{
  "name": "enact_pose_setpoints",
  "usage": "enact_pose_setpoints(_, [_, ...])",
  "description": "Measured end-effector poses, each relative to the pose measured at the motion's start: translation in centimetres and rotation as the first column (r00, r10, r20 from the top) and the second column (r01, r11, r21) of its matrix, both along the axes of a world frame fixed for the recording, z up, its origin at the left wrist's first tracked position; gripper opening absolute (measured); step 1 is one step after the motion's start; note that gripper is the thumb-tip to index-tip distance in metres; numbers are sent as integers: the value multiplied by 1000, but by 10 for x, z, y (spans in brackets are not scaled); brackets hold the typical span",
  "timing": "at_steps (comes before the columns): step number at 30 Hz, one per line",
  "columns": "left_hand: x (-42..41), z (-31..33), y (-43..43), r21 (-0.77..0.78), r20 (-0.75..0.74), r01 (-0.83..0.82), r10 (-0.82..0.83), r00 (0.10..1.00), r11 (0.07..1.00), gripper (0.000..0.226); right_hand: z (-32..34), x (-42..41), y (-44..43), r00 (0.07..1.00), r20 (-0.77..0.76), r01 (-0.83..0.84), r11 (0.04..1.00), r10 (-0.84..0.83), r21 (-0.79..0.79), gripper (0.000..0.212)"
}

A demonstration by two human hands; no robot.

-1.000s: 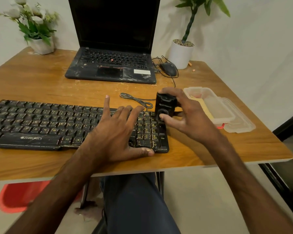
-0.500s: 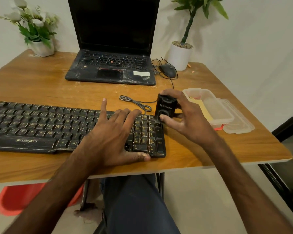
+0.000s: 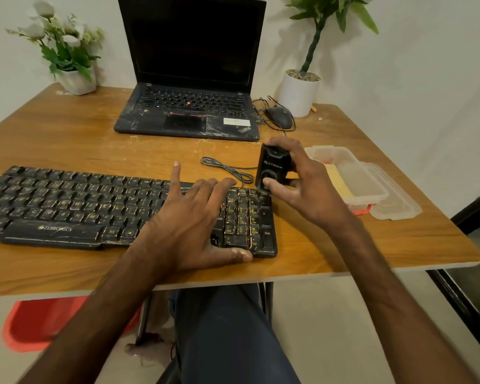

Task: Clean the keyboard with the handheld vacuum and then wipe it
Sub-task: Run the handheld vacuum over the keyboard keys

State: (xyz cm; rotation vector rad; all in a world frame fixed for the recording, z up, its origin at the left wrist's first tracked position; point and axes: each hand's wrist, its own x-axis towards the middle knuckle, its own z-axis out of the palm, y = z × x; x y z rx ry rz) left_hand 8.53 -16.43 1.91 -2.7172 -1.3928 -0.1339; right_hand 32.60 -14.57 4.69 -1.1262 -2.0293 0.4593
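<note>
Little has moved: right hand (image 3: 312, 191) still grips the vacuum (image 3: 274, 164) at the keyboard (image 3: 67, 206) corner, left hand (image 3: 189, 225) spread flat on it

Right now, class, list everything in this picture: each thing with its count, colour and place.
table: one, brown, under everything
keyboard: one, black, near left
vacuum: one, black, at the keyboard's far right corner
laptop: one, black, far middle, open
mouse: one, dark, right of the laptop
cable: one, dark, looped behind the keyboard
flower pot: one, white, far left corner
plant pot: one, white, far right
box: one, clear, right side
lid: one, clear, beside the box
plastic thing: one, red, floor under the table
left hand: one, flat on the keyboard
right hand: one, grips the vacuum
</note>
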Motion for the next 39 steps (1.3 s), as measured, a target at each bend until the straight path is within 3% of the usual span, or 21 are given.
enact_pose_setpoints(6, [1, 1, -1, -12, 5, -23, 24, 1000, 1000, 129, 0, -1, -18, 1000, -19, -18, 998, 17, -67, 61])
enact_pose_setpoints(11, [2, 1, 0, -19, -23, -26, 26, 999, 999, 128, -10, 8, -54, 983, -155, -116, 987, 98, -113, 66])
enact_pose_setpoints(18, [1, 3, -2, -5, -1, -16, 16, 1000, 1000, 127, -3, 0, -5, 989, -144, 6, 996, -18, -84, 63])
enact_pose_setpoints(23, [1, 1, 1, -18, 5, -27, 27, 1000, 999, 129, -9, 5, -35, 993, -119, -26, 994, 14, -103, 64])
enact_pose_setpoints(28, [2, -1, 2, -8, 11, -20, 20, 1000, 1000, 128, -16, 11, -82, 969, -174, -185, 981, 173, -58, 65])
enact_pose_setpoints(35, [1, 2, 0, 1, 8, -27, 27, 1000, 1000, 127, -8, 3, -39, 997, -71, -9, 1000, 8, -17, 66])
enact_pose_setpoints(39, [1, 0, 1, -8, -7, -31, 31, 999, 999, 127, -14, 5, -65, 988, -120, -106, 994, 101, -39, 70])
